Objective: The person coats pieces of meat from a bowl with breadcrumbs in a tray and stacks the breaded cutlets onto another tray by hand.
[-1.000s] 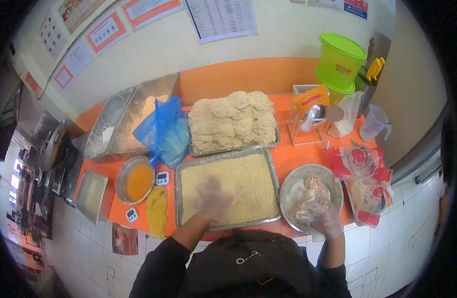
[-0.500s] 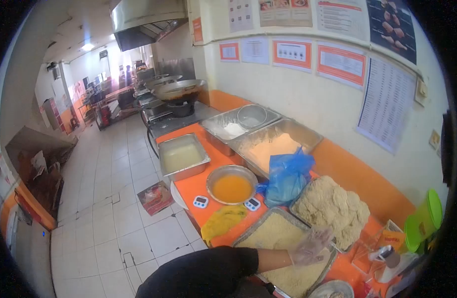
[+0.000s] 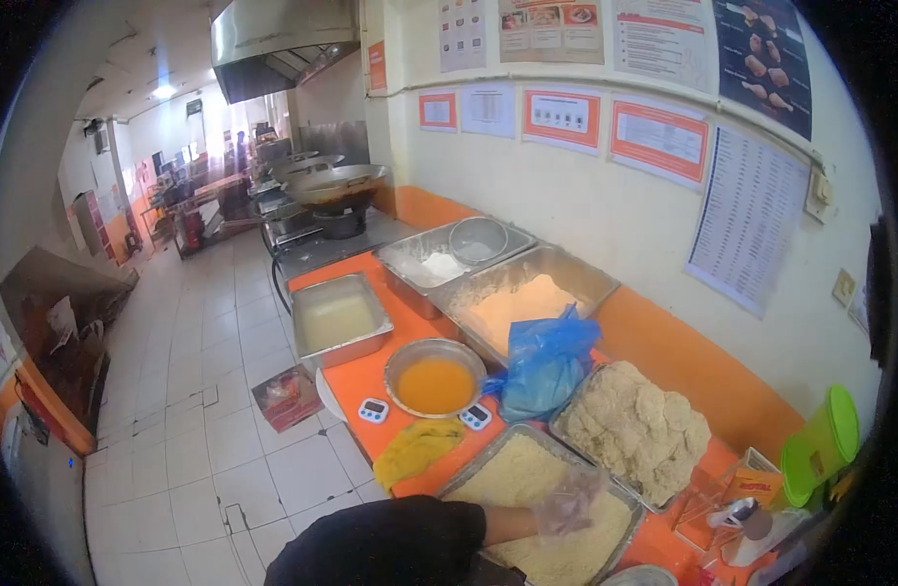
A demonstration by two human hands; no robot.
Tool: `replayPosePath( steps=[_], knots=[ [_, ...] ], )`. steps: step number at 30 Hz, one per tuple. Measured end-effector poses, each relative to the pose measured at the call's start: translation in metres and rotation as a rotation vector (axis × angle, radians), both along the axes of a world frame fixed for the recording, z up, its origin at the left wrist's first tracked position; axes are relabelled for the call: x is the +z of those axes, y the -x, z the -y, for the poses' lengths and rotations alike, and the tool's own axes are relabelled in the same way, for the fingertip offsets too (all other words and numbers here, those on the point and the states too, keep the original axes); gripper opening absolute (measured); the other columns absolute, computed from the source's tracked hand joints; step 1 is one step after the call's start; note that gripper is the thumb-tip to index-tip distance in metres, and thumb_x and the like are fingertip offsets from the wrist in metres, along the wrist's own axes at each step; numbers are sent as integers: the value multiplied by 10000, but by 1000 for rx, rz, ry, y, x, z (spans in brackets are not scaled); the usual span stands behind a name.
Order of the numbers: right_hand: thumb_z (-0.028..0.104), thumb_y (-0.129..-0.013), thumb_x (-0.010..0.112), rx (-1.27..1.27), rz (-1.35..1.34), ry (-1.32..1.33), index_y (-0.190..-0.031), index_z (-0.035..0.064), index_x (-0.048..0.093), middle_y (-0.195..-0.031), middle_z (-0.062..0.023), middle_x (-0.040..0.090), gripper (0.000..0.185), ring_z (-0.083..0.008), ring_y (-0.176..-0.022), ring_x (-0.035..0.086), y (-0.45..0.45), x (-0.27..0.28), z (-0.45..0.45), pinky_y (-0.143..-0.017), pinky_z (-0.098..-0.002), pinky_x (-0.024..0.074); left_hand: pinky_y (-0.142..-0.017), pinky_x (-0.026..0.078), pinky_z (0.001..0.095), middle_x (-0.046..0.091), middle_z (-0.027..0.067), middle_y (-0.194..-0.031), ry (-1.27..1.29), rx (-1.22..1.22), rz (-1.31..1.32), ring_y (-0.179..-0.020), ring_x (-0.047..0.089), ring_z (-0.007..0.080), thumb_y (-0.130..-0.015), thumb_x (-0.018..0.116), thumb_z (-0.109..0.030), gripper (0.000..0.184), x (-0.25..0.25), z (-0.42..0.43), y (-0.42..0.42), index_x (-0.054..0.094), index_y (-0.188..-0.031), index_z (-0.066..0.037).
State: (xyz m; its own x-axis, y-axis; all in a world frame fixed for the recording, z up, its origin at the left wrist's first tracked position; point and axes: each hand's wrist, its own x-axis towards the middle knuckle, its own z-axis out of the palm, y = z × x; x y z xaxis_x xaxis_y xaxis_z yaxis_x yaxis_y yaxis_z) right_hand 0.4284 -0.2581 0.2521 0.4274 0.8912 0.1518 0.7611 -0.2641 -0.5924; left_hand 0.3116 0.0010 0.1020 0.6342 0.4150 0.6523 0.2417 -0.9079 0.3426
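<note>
My left hand, in a clear plastic glove, is over the breadcrumbs in a metal tray, low against their surface. Its fingers look stretched out, with nothing visible held in them. The black-sleeved arm crosses the near part of the tray from the left. Just beyond the hand, a second tray is heaped with pale, crumb-coated pieces. My right hand is out of view.
A steel bowl of orange liquid, two timers, a yellow cloth and a blue plastic bag are on the orange counter. Farther back are pans of pale liquid and flour. Green containers stand right.
The view has shifted, so the counter's contents appear farther left and slightly lower. My left hand has moved a little toward the middle of the breadcrumb tray.
</note>
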Motion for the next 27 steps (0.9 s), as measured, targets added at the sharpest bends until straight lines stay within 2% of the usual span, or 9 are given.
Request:
replayPosePath(
  steps=[2, 5, 10, 14, 17, 20, 22, 25, 27],
  knots=[
    [113, -632, 732, 6, -6, 5, -1000, 71, 667, -1070, -152, 641, 376, -355, -1029, 585, -1, 0, 0, -940, -450, 457, -1151, 88, 515, 46, 27, -1594, 71, 13, 10, -1459, 52, 224, -940, 434, -431, 751, -18, 2, 14, 71, -1517, -118],
    [113, -633, 731, 11, -9, 7, -999, 72, 668, -1069, -151, 642, 374, -353, -1031, 586, -1, 0, 0, -940, -449, 457, -1140, -28, 515, 50, 165, -1575, 355, -197, -388, -1454, 17, 315, -869, 497, -492, 879, 21, -9, 23, 101, -1502, -28],
    [113, -635, 730, 14, -4, 11, -998, 72, 669, -1068, -148, 644, 370, -349, -1033, 586, -5, 3, 0, -940, -446, 458, -1149, 31, 505, 55, 136, -1580, 927, -415, 453, -1458, 20, 296, -888, 476, -463, 844, 15, -19, 55, 93, -1502, -30],
    [113, -637, 730, 16, 4, 10, -997, 73, 670, -1066, -146, 645, 367, -346, -1034, 587, -2, 2, 4, -940, -445, 458, -1151, 101, 496, 67, 139, -1578, 231, 216, -669, -1457, 30, 313, -920, 441, -442, 787, 59, -10, 63, 105, -1499, -28],
    [113, -638, 729, 11, 15, 5, -996, 73, 671, -1065, -145, 646, 365, -343, -1036, 587, -2, 1, 7, -940, -443, 458, -1144, 89, 519, 50, 182, -1569, -101, 76, -11, -1452, 17, 349, -910, 442, -436, 807, 52, -10, 44, 87, -1492, -5],
    [114, -639, 728, 1, 28, 0, -995, 74, 671, -1064, -143, 648, 362, -341, -1037, 587, -2, 3, 11, -940, -442, 458, -1144, 37, 536, 50, 173, -1571, 168, -171, -222, -1454, 11, 334, -921, 427, -408, 781, 75, 18, 34, 79, -1491, -1],
    [114, -640, 728, -1, 54, -9, -994, 74, 672, -1064, -142, 648, 361, -340, -1038, 587, -4, 3, 14, -940, -441, 458, -1148, 71, 512, 110, 215, -1549, 459, -267, 93, -1441, 83, 359, -870, 493, -452, 856, -20, 4, 6, 134, -1463, 52],
    [114, -641, 727, -48, 81, -31, -994, 75, 673, -1063, -141, 649, 358, -337, -1039, 588, -1, -3, 43, -940, -440, 458, -1154, 86, 498, 143, 232, -1539, 240, -77, -266, -1432, 131, 377, -854, 523, -464, 888, -11, 9, 21, 151, -1455, 72],
    [114, -642, 727, -57, 134, -61, -993, 75, 673, -1062, -140, 650, 357, -336, -1040, 588, 2, -5, 66, -940, -439, 459, -1157, 87, 498, 130, 220, -1547, 240, -72, -5, -1434, 136, 356, -868, 514, -455, 867, -12, -7, 22, 139, -1469, 46]
  ],
)
